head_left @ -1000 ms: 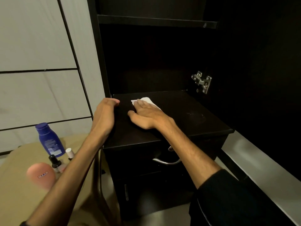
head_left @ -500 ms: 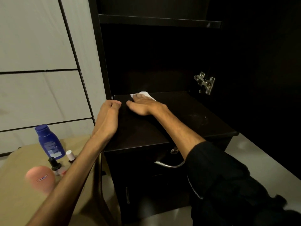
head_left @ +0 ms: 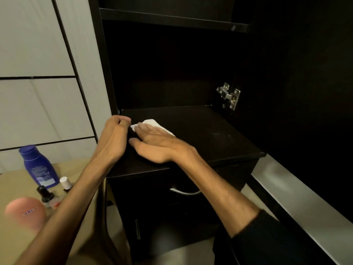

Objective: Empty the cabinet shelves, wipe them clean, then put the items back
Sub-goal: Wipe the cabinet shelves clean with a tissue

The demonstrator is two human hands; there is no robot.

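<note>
Now, shelf: dark cabinet shelf (head_left: 200, 131), flat and matte, with faint pale specks toward its right side; its front edge sits above a drawer.
Cloth: small white cloth (head_left: 152, 124) lies on the shelf near its far left corner, partly covered by fingers.
Right hand: right hand (head_left: 154, 143) lies palm down, fingers straight and spread, pressing flat on the cloth and the shelf.
Left hand: left hand (head_left: 114, 136) rests at the shelf's left edge, just beside the right hand, fingers curled over at the tips; whether they grip the edge cannot be told.
Upper shelf: another dark shelf (head_left: 172, 19) runs across above, in deep shadow.
Hinge: metal hinge (head_left: 229, 96) is fixed to the cabinet's right inner wall, far right of the cloth.
Drawer handle: curved metal handle (head_left: 183, 191) shows below the shelf, between the two forearms.
Side table: tan surface (head_left: 13, 188) at near left holds a blue bottle (head_left: 39, 167), two small capped bottles and a blurred pink container (head_left: 25, 212).
Wall: pale panelled wall (head_left: 38, 73) with dark seams fills the left.
Floor: light floor strip (head_left: 298, 197) runs along the right.
</note>
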